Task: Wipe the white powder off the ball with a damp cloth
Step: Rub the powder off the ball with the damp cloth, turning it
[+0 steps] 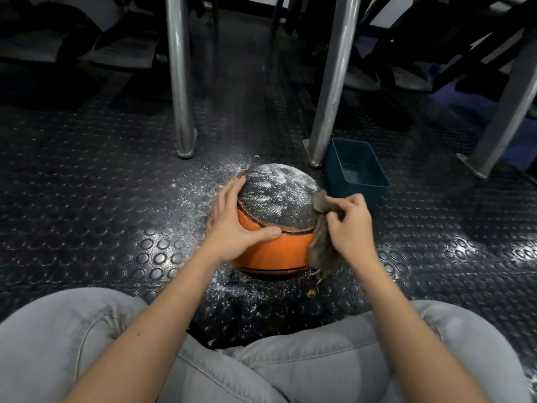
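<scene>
An orange and black basketball (276, 248) rests on the studded black floor in front of my knees. Its dark top panel is dusted with white powder (279, 184). My left hand (235, 219) lies flat against the ball's left side, fingers spread and thumb across the seam. My right hand (348, 225) pinches a grey-brown cloth (321, 242) against the ball's right side. The cloth hangs down to the floor.
White powder is scattered on the floor (200, 196) left of and in front of the ball. A dark blue tub (357, 173) with a little water stands just behind my right hand. Metal legs (180, 82) rise behind the ball. My grey-trousered knees fill the bottom.
</scene>
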